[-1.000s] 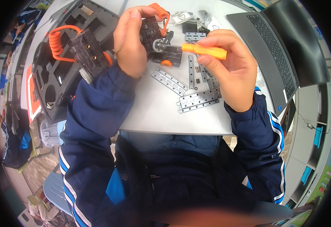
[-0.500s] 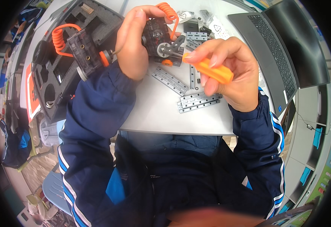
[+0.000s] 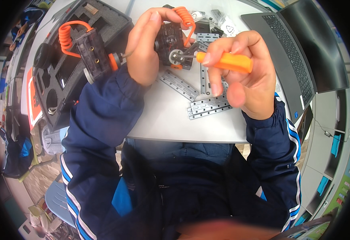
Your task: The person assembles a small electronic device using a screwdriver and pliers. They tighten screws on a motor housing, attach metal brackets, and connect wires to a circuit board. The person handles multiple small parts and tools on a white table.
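Observation:
My left hand [image 3: 145, 52] curls around a dark translucent servo-like block [image 3: 169, 38] with an orange coiled cable [image 3: 184, 18] and holds it above the table. A second dark block [image 3: 93, 56], with its own orange coil and an orange collar, sticks out on the left past my wrist. A metal shaft runs from it behind that hand. My right hand [image 3: 257, 74] grips an orange-handled screwdriver [image 3: 231, 62] between thumb and fingers, its shank nearly level. The screwdriver's tip meets a small grey round hub [image 3: 176, 57] on the held block. Some fingers of my left hand are hidden behind the block.
Perforated grey metal strips [image 3: 209, 106] lie on the white table [image 3: 163, 126]. Clear plastic bags [image 3: 225, 25] and small parts sit behind. A foam-lined black case [image 3: 53, 106] is on the left, and an open laptop [image 3: 291, 60] on the right.
The screwdriver's handle has swung up from a downward slant to nearly level, and my right fingers have shifted on it. The held blocks have moved slightly right and down.

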`<state>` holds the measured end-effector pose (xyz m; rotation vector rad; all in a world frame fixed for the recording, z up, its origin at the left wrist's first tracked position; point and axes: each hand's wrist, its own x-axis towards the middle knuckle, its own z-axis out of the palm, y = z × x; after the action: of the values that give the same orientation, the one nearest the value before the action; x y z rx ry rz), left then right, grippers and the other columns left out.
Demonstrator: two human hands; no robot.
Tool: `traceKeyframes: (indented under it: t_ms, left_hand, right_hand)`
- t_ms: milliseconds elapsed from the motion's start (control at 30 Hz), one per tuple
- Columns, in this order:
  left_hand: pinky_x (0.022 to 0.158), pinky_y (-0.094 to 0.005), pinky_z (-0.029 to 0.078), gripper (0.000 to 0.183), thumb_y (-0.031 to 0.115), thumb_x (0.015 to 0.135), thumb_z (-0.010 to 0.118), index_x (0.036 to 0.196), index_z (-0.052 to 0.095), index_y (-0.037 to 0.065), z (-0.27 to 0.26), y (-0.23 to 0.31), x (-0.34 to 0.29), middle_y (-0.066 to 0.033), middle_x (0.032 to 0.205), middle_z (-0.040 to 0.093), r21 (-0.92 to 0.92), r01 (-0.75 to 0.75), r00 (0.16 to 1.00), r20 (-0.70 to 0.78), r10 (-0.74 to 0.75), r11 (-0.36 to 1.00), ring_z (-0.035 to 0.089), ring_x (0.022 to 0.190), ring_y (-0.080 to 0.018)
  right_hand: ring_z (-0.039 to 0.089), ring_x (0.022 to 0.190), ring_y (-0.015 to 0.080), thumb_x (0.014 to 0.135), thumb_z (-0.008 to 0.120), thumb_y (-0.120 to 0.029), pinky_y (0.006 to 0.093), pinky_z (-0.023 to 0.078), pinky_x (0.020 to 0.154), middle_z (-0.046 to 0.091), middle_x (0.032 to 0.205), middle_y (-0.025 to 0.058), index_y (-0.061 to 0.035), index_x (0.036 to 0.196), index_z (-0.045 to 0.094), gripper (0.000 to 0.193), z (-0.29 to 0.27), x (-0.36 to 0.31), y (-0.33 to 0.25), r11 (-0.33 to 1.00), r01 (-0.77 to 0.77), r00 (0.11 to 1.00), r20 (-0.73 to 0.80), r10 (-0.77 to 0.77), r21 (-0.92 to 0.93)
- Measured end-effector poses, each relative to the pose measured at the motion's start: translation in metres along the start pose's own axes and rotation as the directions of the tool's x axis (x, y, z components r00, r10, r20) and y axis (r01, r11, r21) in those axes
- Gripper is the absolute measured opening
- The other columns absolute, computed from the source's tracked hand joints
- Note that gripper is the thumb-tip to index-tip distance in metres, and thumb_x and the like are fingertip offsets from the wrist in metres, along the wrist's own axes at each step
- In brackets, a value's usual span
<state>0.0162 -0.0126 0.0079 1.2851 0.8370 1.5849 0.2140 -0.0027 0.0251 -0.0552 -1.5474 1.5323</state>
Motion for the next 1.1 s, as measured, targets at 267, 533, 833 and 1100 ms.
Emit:
traceKeyframes:
  t_ms: [267,533,833,1100]
  left_hand:
    - [0.066,-0.0289,0.060,0.037,0.029,0.110,0.031,0.113,0.055,0.001,0.001,0.000,0.000,-0.0161,0.096,0.069,0.002,-0.016,1.000,-0.026,0.016,1.000,0.071,0.082,-0.0182]
    - [0.064,-0.0277,0.058,0.037,0.029,0.110,0.031,0.112,0.056,0.001,0.000,0.000,0.000,-0.0151,0.097,0.070,-0.001,0.008,1.000,0.010,-0.008,1.000,0.070,0.079,-0.0167]
    - [0.065,-0.0268,0.058,0.038,0.029,0.110,0.030,0.111,0.057,0.002,0.003,-0.001,0.000,-0.0139,0.098,0.069,0.012,0.007,1.000,-0.011,-0.007,1.000,0.069,0.080,-0.0151]
    - [0.057,-0.0241,0.056,0.035,0.027,0.110,0.031,0.111,0.057,0.003,0.003,-0.003,0.000,-0.0123,0.099,0.069,-0.023,0.010,1.000,-0.010,-0.010,1.000,0.068,0.076,-0.0134]
  right_hand:
    - [0.065,0.078,0.0151,0.092,0.072,-0.011,0.0269,0.056,0.073,0.065,0.117,0.0184,-0.0015,0.119,0.059,0.031,-0.013,-0.001,-0.007,0.995,-0.045,0.999,-0.012,0.044,-0.084]
    - [0.057,0.085,0.0132,0.102,0.060,-0.020,0.0322,0.052,0.080,0.059,0.127,0.0162,0.0025,0.134,0.051,0.040,-0.014,0.001,-0.005,0.997,-0.069,0.997,-0.047,0.068,-0.020]
    - [0.062,0.112,0.0208,0.090,0.075,-0.006,0.0343,0.050,0.099,0.065,0.115,0.0129,0.0005,0.121,0.062,0.034,-0.019,0.001,-0.002,0.999,-0.050,0.995,-0.084,0.051,0.009]
    - [0.065,0.111,0.0198,0.094,0.070,-0.007,0.0337,0.049,0.100,0.067,0.120,0.0148,0.0015,0.123,0.063,0.031,-0.020,-0.001,-0.003,0.988,-0.014,0.993,-0.114,-0.004,-0.152]
